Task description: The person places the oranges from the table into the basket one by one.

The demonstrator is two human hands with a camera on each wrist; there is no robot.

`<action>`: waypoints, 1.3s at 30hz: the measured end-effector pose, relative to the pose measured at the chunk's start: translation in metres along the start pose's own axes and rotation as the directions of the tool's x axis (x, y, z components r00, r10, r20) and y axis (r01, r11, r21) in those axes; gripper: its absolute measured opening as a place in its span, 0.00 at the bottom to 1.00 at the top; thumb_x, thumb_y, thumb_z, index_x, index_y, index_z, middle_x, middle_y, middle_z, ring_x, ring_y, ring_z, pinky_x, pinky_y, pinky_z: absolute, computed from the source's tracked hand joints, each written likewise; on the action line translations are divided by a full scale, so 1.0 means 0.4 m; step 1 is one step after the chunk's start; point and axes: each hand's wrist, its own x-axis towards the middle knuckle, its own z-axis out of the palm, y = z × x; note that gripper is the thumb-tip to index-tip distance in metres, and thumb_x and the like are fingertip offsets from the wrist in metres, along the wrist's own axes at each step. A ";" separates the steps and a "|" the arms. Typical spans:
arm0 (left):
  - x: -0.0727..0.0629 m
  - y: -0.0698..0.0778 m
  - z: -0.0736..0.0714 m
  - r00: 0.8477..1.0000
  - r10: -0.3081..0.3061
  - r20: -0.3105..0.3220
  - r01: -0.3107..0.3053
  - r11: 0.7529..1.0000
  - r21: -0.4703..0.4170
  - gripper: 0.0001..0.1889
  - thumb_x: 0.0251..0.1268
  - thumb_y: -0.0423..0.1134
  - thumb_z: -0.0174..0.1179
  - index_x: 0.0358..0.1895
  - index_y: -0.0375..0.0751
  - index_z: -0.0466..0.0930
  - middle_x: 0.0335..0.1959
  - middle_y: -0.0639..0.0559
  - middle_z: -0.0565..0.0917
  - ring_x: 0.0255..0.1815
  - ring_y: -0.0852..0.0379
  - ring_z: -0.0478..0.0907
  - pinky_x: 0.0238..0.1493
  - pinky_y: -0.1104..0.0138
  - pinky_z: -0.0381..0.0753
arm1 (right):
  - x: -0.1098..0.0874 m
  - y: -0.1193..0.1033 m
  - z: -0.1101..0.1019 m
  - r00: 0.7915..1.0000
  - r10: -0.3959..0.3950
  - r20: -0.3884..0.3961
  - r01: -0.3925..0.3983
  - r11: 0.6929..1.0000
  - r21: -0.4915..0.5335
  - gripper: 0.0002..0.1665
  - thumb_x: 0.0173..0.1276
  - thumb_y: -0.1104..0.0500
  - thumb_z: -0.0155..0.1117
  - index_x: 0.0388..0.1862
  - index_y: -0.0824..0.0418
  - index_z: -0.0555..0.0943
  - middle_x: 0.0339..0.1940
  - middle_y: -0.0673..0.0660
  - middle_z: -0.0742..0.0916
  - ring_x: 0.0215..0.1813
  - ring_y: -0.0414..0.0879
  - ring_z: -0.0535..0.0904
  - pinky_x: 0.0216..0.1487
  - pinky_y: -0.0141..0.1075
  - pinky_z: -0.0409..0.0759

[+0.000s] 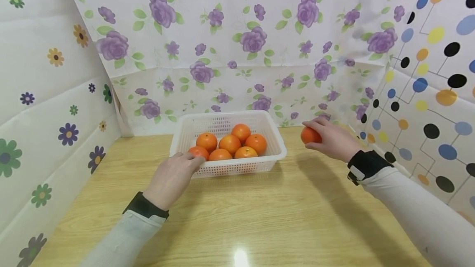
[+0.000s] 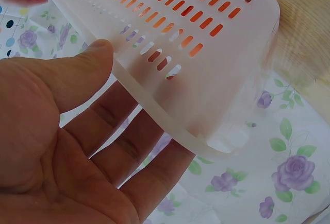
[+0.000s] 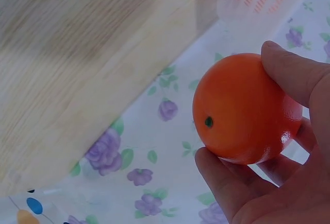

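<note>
A white perforated plastic basket [image 1: 259, 161] stands on the wooden table with several oranges [image 1: 229, 144] in it. My left hand [image 1: 173, 178] grips the basket's front left rim. In the left wrist view the thumb lies on the outer side of the basket wall [image 2: 221, 74], and the fingers pass over the rim to the inside. To the right of the basket, my right hand [image 1: 334, 138] holds a single orange [image 1: 310, 135] in the air above the table. The right wrist view shows that orange [image 3: 242, 110] between thumb and fingers, its green stem end visible.
The wooden tabletop [image 1: 237, 209] extends in front of the basket and to both sides. A sheet with purple flowers [image 1: 208, 44] hangs close behind it. Patterned sheets also stand at the left [image 1: 44, 106] and at the right [image 1: 426, 106].
</note>
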 end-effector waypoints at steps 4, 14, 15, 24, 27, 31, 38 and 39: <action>0.001 0.001 -0.001 1.000 -0.001 0.001 0.001 1.000 -0.003 0.18 0.61 0.23 0.79 0.43 0.47 0.82 0.32 0.54 0.82 0.27 0.51 0.73 0.28 0.62 0.78 | 0.003 -0.019 -0.009 1.000 0.003 0.008 -0.003 1.000 0.002 0.44 0.73 0.52 0.81 0.82 0.60 0.73 0.72 0.70 0.78 0.59 0.66 0.84 0.60 0.64 0.84; 0.000 0.000 0.001 1.000 -0.007 0.004 0.007 1.000 0.001 0.18 0.60 0.23 0.79 0.43 0.47 0.82 0.32 0.54 0.82 0.27 0.51 0.74 0.28 0.61 0.79 | 0.024 -0.037 -0.015 1.000 -0.016 0.001 0.016 1.000 -0.010 0.44 0.73 0.52 0.81 0.83 0.60 0.73 0.73 0.71 0.78 0.62 0.68 0.81 0.61 0.65 0.83; 0.000 0.000 0.000 1.000 -0.008 0.005 0.008 1.000 0.001 0.18 0.61 0.23 0.79 0.43 0.47 0.82 0.32 0.54 0.82 0.27 0.50 0.74 0.29 0.61 0.79 | 0.028 -0.038 -0.015 1.000 -0.019 0.003 0.019 1.000 -0.010 0.44 0.73 0.53 0.81 0.83 0.60 0.73 0.74 0.72 0.78 0.63 0.68 0.81 0.62 0.66 0.83; 0.000 0.001 -0.002 1.000 -0.009 0.007 0.009 1.000 0.003 0.18 0.61 0.23 0.79 0.43 0.48 0.83 0.32 0.54 0.82 0.27 0.51 0.74 0.28 0.61 0.79 | 0.061 -0.063 -0.028 0.999 -0.053 -0.002 0.053 0.999 0.000 0.45 0.73 0.55 0.82 0.83 0.59 0.73 0.74 0.72 0.78 0.65 0.69 0.80 0.65 0.65 0.81; 0.000 0.000 -0.002 1.000 -0.006 0.000 0.006 1.000 0.005 0.18 0.61 0.22 0.78 0.43 0.47 0.82 0.32 0.54 0.82 0.27 0.50 0.74 0.28 0.61 0.79 | 0.069 -0.072 -0.032 0.999 -0.051 -0.001 0.051 0.999 0.002 0.44 0.73 0.54 0.82 0.83 0.59 0.73 0.74 0.71 0.78 0.64 0.68 0.81 0.65 0.64 0.82; 0.000 0.000 0.000 1.000 -0.010 0.006 0.010 1.000 0.009 0.18 0.61 0.23 0.79 0.44 0.47 0.82 0.32 0.54 0.82 0.27 0.51 0.74 0.28 0.61 0.79 | 0.077 -0.084 -0.036 0.999 -0.040 0.009 0.040 0.999 -0.004 0.44 0.73 0.52 0.82 0.83 0.58 0.74 0.75 0.70 0.78 0.64 0.68 0.82 0.65 0.64 0.82; 0.001 0.000 0.002 0.999 -0.024 0.038 0.024 1.000 0.010 0.18 0.61 0.25 0.80 0.46 0.48 0.84 0.34 0.54 0.84 0.29 0.51 0.75 0.32 0.61 0.82 | 0.090 -0.105 -0.040 0.998 -0.054 0.009 0.054 0.998 -0.011 0.43 0.73 0.53 0.82 0.83 0.58 0.74 0.75 0.70 0.78 0.64 0.67 0.82 0.65 0.63 0.82; 0.001 0.000 0.002 0.999 -0.025 0.040 0.025 1.000 0.008 0.19 0.61 0.25 0.80 0.47 0.48 0.84 0.34 0.54 0.84 0.29 0.51 0.75 0.32 0.61 0.82 | 0.092 -0.108 -0.040 0.998 -0.058 0.007 0.058 0.998 -0.011 0.43 0.73 0.54 0.82 0.82 0.58 0.74 0.75 0.70 0.78 0.64 0.67 0.82 0.65 0.63 0.82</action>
